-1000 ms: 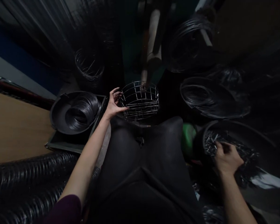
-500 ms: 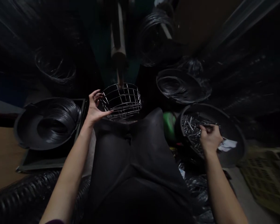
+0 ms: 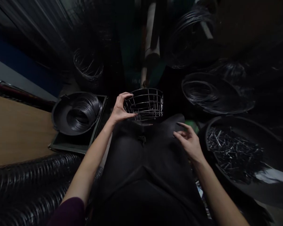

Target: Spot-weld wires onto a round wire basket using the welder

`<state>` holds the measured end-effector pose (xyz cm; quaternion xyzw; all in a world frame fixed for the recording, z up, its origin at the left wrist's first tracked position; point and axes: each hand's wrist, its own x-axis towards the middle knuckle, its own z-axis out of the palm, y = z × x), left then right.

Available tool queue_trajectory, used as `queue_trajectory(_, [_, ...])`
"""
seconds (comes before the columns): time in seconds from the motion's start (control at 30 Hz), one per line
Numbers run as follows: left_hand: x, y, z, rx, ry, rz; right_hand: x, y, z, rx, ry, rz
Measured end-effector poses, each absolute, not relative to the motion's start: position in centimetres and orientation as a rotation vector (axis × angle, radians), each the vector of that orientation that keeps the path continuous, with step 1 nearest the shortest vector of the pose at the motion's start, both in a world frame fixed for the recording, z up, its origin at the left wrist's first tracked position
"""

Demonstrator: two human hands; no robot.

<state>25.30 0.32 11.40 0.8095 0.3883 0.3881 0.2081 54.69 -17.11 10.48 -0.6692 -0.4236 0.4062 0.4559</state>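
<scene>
A round wire basket rests at my knees, just past my dark apron. My left hand is closed on the basket's left rim, thumb below and fingers over the top wire. My right hand hovers above my right thigh, between the basket and a dark pan of short metal pieces. Its fingertips are drawn towards each other in a loose pinch. Whatever they hold is too small to see in the dim light.
A black pan with a coil of dark wire sits in a tray at the left, beside a wooden tabletop. Ribbed black hose lies at the lower left. More wire coils and a pale upright post stand beyond.
My right hand left the pan of metal pieces and came in over my lap. My left hand shifted from the basket's side to a grip over its rim. The head camera swung back left.
</scene>
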Motion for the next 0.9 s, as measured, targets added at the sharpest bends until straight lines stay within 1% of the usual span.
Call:
queue_trajectory(0.1, [26.3, -0.5, 12.4, 2.401, 1.039, 0.906, 52.5, -12.9, 15.5, -1.499, -1.405, 1.304])
queue_trajectory(0.13, [26.7, -0.7, 12.7, 2.436, 1.026, 0.852, 51.8, -11.4, 16.5, -1.477, -1.513, 1.347])
queue_trajectory(0.17, [27.1, -0.9, 12.9, 2.463, 1.009, 0.813, 51.2, -10.1, 17.1, -1.484, -1.611, 1.324])
queue_trajectory(0.23, [27.7, -1.1, 13.2, 2.49, 0.98, 0.778, 50.2, -8.2, 17.3, -1.573, -1.818, 1.076])
queue_trajectory(0.33, [27.7, -1.2, 13.2, 2.494, 0.97, 0.8, 49.3, -7.6, 16.7, -1.699, -2.191, 0.479])
queue_trajectory(0.37, [27.6, -1.1, 13.2, 2.49, 0.976, 0.815, 49.1, -7.7, 16.6, -1.704, -2.315, 0.324])
queue_trajectory(0.43, [27.2, -1.1, 13.1, 2.473, 0.993, 0.845, 48.8, -8.0, 16.5, -1.676, -2.519, 0.128])
queue_trajectory(0.57, [26.6, -0.8, 13.0, 2.4, 1.03, 0.879, 48.9, -7.3, 16.9, -1.566, -2.692, -0.04])
queue_trajectory(0.73, [26.9, 0.6, 13.2, 2.367, 1.056, 0.883, 49.4, -5.3, 17.7, -1.468, -2.682, -0.124])
queue_trajectory(0.9, [27.4, 1.9, 13.6, 2.336, 1.095, 0.917, 49.5, -4.1, 18.2, -1.498, -2.643, -0.198])
